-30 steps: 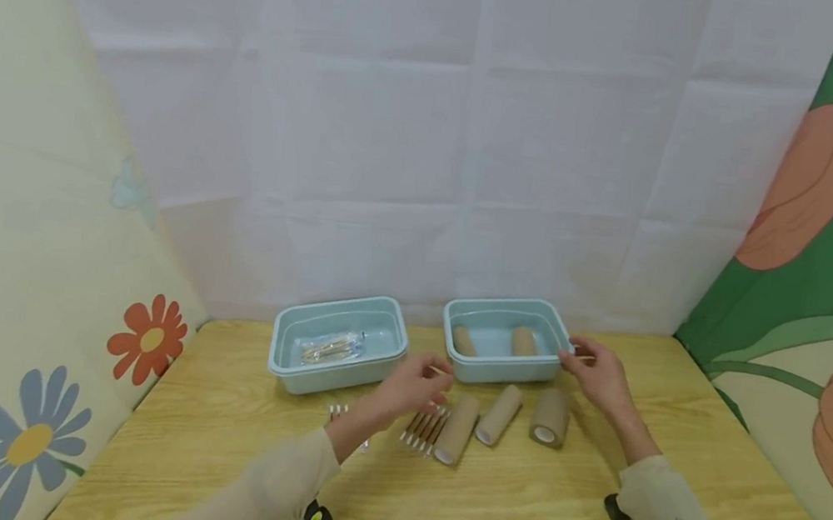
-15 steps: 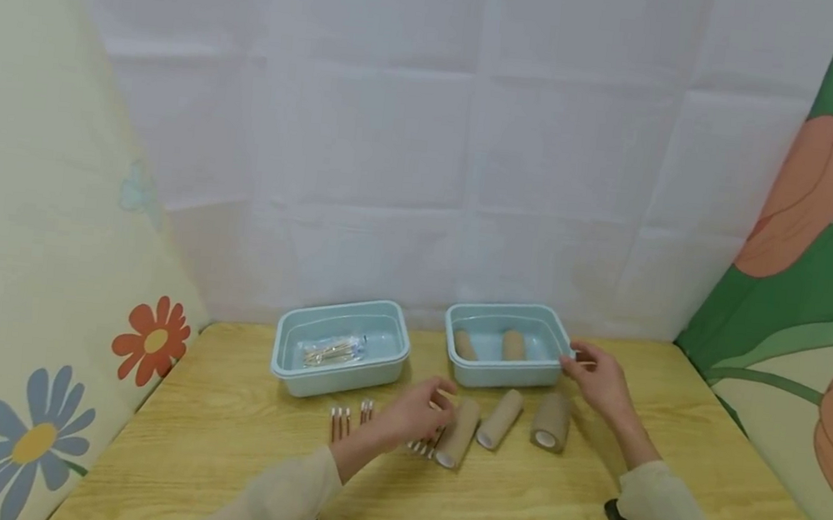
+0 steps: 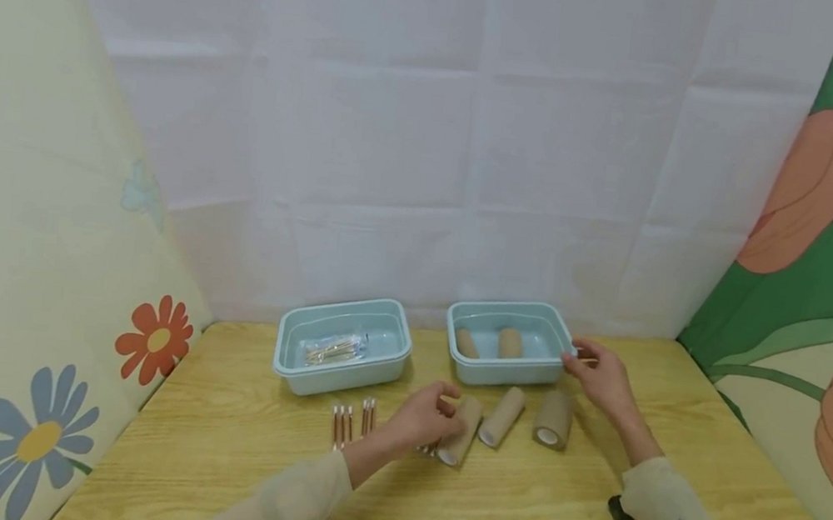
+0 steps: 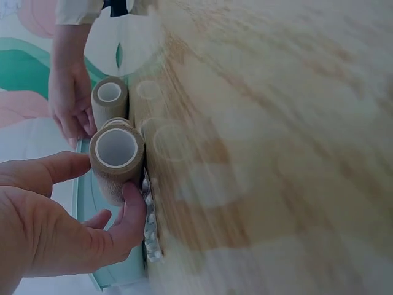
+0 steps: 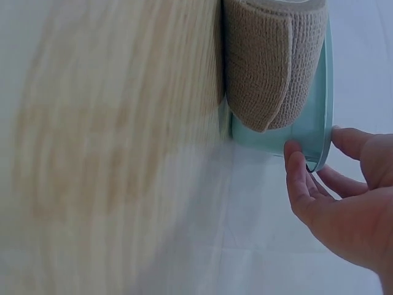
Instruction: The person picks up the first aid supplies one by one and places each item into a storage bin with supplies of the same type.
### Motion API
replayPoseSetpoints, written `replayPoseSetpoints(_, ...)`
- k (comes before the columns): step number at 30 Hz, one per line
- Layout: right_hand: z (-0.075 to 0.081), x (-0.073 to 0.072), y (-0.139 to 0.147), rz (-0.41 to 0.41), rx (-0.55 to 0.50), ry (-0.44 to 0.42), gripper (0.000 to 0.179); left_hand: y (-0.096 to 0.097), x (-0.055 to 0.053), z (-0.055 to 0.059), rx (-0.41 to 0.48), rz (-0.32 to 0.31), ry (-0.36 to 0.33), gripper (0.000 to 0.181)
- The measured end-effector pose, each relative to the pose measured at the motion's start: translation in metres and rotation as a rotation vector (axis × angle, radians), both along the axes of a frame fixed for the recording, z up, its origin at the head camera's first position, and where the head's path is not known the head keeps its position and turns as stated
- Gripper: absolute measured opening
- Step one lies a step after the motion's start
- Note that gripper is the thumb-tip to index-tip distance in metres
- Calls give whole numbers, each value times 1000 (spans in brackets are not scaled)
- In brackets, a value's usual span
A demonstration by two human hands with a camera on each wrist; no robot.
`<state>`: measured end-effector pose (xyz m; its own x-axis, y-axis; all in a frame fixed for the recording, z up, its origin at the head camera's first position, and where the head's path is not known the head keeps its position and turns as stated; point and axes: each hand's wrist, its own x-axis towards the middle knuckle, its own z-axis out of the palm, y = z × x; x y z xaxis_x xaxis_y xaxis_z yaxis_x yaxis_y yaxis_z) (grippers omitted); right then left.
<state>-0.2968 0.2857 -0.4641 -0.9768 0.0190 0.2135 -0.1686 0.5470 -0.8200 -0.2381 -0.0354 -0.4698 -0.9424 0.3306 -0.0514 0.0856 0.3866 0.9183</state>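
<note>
My left hand (image 3: 425,418) grips a tan elastic bandage roll (image 3: 461,442), lying at a slant on the table. In the left wrist view, the fingers and thumb bracket the roll's white-cored end. A pack of brown-stemmed cotton swabs (image 3: 427,449) lies beside it, mostly hidden by the hand. My right hand (image 3: 601,380) pinches the right corner rim of a light blue plastic bin (image 3: 503,375). Inside that bin lie two tan rolls (image 3: 510,344). In front of it are a narrower bandage roll (image 3: 502,417) and a thicker bandage roll (image 5: 261,67).
At the left stands a second blue bin (image 3: 340,381) holding a clear packet of cotton swabs (image 3: 336,351). More brown-stemmed swabs (image 3: 343,426) lie before it on the wooden table (image 3: 513,512). A white sheet (image 3: 398,141) hangs behind the bins.
My left hand has come down and to the right, from above the swabs onto the bandage roll. My right hand stays on the bin's rim. One roll in that bin has shifted slightly left.
</note>
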Motion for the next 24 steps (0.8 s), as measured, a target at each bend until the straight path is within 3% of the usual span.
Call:
replayPoseSetpoints(5,1,1,0,12,-17,-13,49,1,1,0,-33,-13,-12,63)
replayPoseSetpoints(12,2,3,-1,16,-32,-35,51,3,0,1,-145,-35,44,67)
replayPoseSetpoints(24,5,3,0,14,-65,-50,52,7,-2,4,-153,-49,60,60)
